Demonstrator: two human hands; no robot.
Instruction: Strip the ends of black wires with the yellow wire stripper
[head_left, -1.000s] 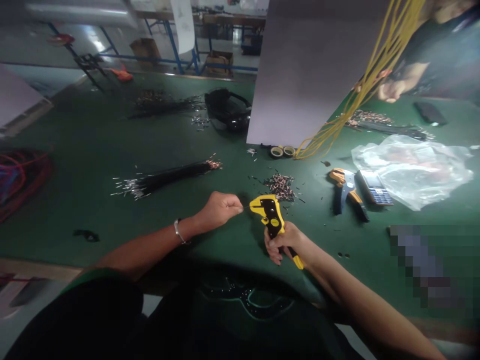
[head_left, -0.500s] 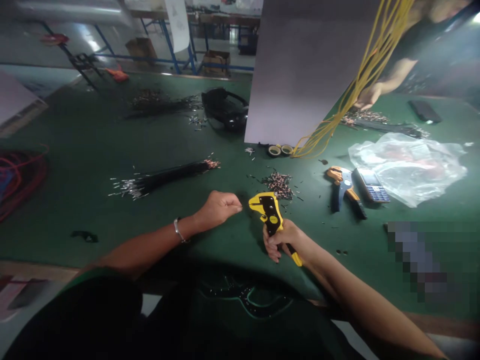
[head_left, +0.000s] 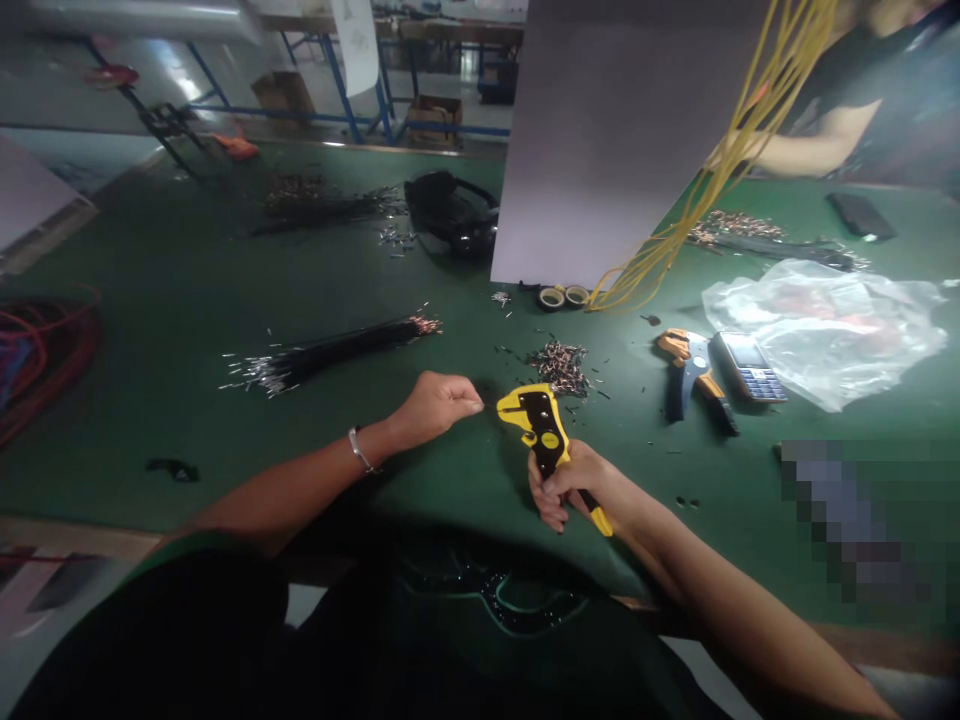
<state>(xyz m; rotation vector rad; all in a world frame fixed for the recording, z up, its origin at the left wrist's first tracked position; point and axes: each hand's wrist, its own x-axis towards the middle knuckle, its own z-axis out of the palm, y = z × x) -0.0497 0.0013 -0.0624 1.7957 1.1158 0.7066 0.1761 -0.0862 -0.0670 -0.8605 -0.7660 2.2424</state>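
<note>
My right hand (head_left: 559, 485) is wrapped round the handles of a yellow and black wire stripper (head_left: 547, 430), whose jaws point left. Facing those jaws, my left hand (head_left: 439, 408) is closed in a pinch on a thin wire (head_left: 489, 406); only a short bit shows between fingertips and jaws, and I cannot tell whether it sits inside them. Just beyond the stripper lies a pile of short cut-off wire ends (head_left: 561, 366). To the left is a bundle of black wires (head_left: 337, 353) with bare copper at its right end and pale tips at its left.
Rightward lie an orange and blue wire stripper (head_left: 690, 370), a keypad phone (head_left: 750, 367) and a clear plastic bag (head_left: 832, 330). Behind stand a grey panel (head_left: 600, 140), hanging yellow wires (head_left: 705, 190) and tape rolls (head_left: 564, 297). A co-worker's arm (head_left: 817, 150) reaches over the far right.
A thin wire now shows between my left fingertips and the stripper jaws. Both my hands have barely moved. The co-worker's hand has drawn back from the wire pile at the far right.
</note>
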